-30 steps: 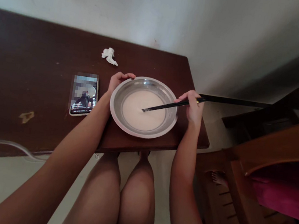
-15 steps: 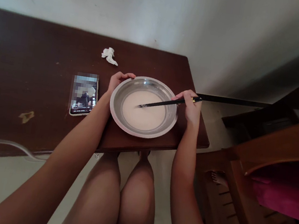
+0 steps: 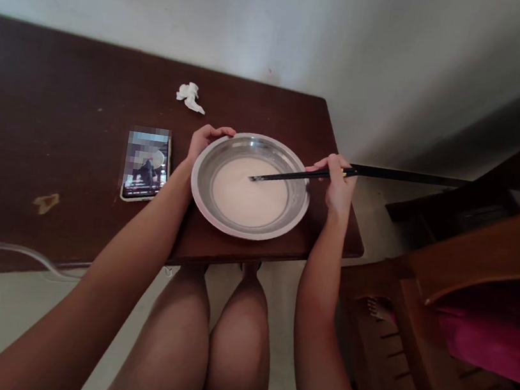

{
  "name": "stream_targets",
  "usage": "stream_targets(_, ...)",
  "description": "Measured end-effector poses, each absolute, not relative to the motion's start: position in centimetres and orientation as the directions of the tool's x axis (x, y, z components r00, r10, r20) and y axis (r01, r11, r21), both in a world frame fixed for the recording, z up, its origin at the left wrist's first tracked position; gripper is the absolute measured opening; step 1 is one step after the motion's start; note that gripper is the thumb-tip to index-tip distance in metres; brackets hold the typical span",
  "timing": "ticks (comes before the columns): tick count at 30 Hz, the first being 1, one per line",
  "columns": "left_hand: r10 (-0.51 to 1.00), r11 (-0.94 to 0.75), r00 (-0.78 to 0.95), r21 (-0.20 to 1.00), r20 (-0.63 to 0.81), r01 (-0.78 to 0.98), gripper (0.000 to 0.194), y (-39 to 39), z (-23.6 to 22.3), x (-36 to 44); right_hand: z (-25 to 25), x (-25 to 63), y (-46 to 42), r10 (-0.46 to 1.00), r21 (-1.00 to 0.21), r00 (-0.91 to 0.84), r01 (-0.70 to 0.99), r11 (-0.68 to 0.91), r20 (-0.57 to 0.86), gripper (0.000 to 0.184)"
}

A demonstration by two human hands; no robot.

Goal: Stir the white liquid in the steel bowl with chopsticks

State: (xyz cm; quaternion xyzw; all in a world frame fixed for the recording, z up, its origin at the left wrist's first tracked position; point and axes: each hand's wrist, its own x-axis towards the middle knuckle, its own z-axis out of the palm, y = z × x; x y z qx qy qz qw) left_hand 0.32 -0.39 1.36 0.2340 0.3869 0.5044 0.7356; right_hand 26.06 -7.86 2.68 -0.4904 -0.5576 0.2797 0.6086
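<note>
A round steel bowl [image 3: 204, 177] holding a pale, creamy liquid [image 3: 245, 198] sits near the right end of a dark wooden table [image 3: 56, 128]. My left hand [image 3: 206, 139] is closed on the bowl's far left rim. My right hand [image 3: 336, 183] is beside the bowl's right rim, pinched on a pair of black chopsticks [image 3: 292, 175]. Their tips dip into the liquid at the upper middle of the bowl.
A phone [image 3: 147, 165] with a lit screen lies left of the bowl. A crumpled white tissue [image 3: 189, 96] lies further back. A cable [image 3: 15, 251] runs along the table's front edge. Wooden chairs [image 3: 452, 274] stand to the right, one with a magenta cloth [image 3: 500, 345]. The wall is just behind the table.
The chopstick tips have swept through the liquid, from the middle to the left and then back toward the upper middle. My left hand has stayed on the rim.
</note>
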Motion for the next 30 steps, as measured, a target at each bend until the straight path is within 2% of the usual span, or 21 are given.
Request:
stream_targets(2,0.927,0.374,0.189,0.741,-0.325,-0.558,0.027,-0.38,1.28,0.34,2.61,26.19,-7.81,0.892,-0.917,0.227,0.181,0.355,0.39,0.039)
stream_targets(7,0.936,0.349,0.173,0.757,-0.305,-0.552,0.025,-0.36,1.05,0.32,2.66,25.9,-7.93,0.915,-0.908,0.085,0.192,0.374,0.395,0.034)
stream_targets(12,0.935,0.353,0.178,0.755,-0.307,-0.553,0.023,-0.33,0.99,0.26,2.63,26.07,-7.78,0.876,-0.909,0.248,0.17,0.381,0.413,0.039)
stream_targets(18,0.939,0.342,0.175,0.764,-0.295,-0.547,0.021,-0.24,0.85,0.24,2.82,25.79,-8.04,0.924,-0.916,0.095,0.205,0.345,0.369,0.035)
stream_targets(23,0.941,0.338,0.166,0.763,-0.296,-0.551,0.022,-0.35,0.98,0.28,2.67,26.06,-7.82,0.879,-0.915,0.262,0.181,0.362,0.399,0.039)
stream_targets(28,0.934,0.354,0.173,0.756,-0.311,-0.551,0.027,-0.48,1.26,0.36,2.81,25.74,-8.14,0.922,-0.916,0.075,0.171,0.363,0.379,0.036)
stream_targets(30,0.934,0.354,0.175,0.753,-0.31,-0.555,0.028,-0.48,1.32,0.39,2.81,25.68,-8.09,0.919,-0.91,0.081,0.197,0.365,0.386,0.034)
